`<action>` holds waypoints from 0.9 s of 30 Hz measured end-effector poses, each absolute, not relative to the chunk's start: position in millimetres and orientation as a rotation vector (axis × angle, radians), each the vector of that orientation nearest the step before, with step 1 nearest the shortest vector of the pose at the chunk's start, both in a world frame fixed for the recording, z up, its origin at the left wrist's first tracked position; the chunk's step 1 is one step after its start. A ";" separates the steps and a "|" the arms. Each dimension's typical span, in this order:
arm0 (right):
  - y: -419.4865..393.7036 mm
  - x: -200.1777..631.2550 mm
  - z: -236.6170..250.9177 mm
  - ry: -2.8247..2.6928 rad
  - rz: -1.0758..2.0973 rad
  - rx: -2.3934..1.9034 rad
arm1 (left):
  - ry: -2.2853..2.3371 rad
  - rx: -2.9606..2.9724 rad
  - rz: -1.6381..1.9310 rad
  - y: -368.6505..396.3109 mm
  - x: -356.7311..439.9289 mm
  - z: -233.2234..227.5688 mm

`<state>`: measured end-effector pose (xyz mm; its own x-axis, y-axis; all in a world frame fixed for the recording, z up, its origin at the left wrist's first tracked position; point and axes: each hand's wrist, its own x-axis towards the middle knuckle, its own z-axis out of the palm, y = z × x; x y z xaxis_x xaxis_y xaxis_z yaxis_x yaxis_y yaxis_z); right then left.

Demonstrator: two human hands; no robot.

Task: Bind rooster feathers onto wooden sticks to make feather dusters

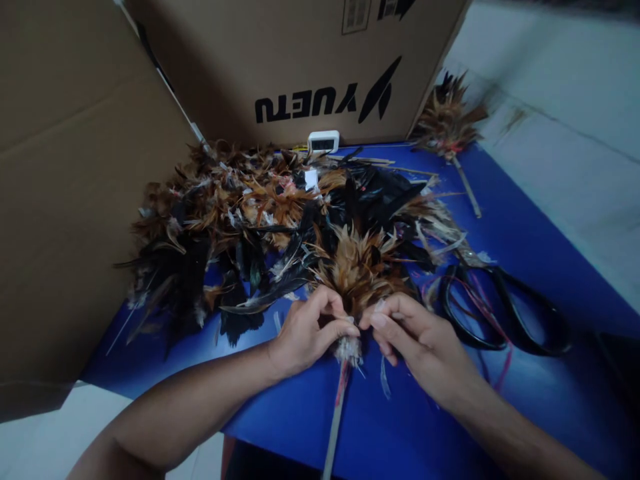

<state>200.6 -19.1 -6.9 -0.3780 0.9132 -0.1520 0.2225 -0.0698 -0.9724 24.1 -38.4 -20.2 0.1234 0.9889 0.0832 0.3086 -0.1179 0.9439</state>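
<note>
A feather duster [356,270] lies in front of me, its brown and black plumes facing away and its thin stick [334,427] pointing towards me. My left hand [307,333] is closed at the base of the plumes, thumb and forefinger pinched just above the fluffy quill ends [349,351]. Close by on the right, my right hand [417,340] is also pinched, fingertips almost meeting the left thumb. What sits between those right fingers is too small to make out. Pinkish-red binding shows on the stick below the quills.
Loose brown and black feathers [240,200] cover the blue table [280,407]. Black-handled scissors [530,313] lie at right with pink thread. Another feather duster [447,120] rests at the far right corner. Cardboard [225,80] stands behind and left, a small white digital display [323,141] before it.
</note>
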 end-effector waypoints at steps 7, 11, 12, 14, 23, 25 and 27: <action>-26.6 200.2 -7.1 -1.747 1.264 -1.181 | 1.289 1.641 1.056 -37.4 22.0 -20.7; -27.6 200.7 -6.3 -1.850 1.134 -1.185 | 1.281 1.648 1.084 -37.4 22.2 -22.0; -27.5 200.7 -6.3 -1.866 1.112 -1.186 | 1.278 1.645 1.089 -37.4 22.4 -22.1; -26.8 200.2 -6.5 -1.864 1.082 -1.188 | 1.274 1.630 1.095 -37.4 23.1 -22.0; -21.0 191.4 -2.4 -1.561 1.363 -1.121 | 1.255 1.550 1.109 -36.4 23.6 -26.2; -20.5 191.2 -1.0 -1.553 1.410 -1.114 | 1.261 1.549 1.107 -36.2 23.2 -26.4; -20.7 191.9 -0.9 -1.557 1.448 -1.109 | 1.268 1.549 1.100 -36.0 23.2 -25.9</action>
<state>191.9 -20.7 -0.9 -0.3649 0.9299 -0.0454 0.1123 -0.0045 -0.9937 23.2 -36.0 -25.9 0.1067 0.9870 0.1202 0.2583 -0.1443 0.9552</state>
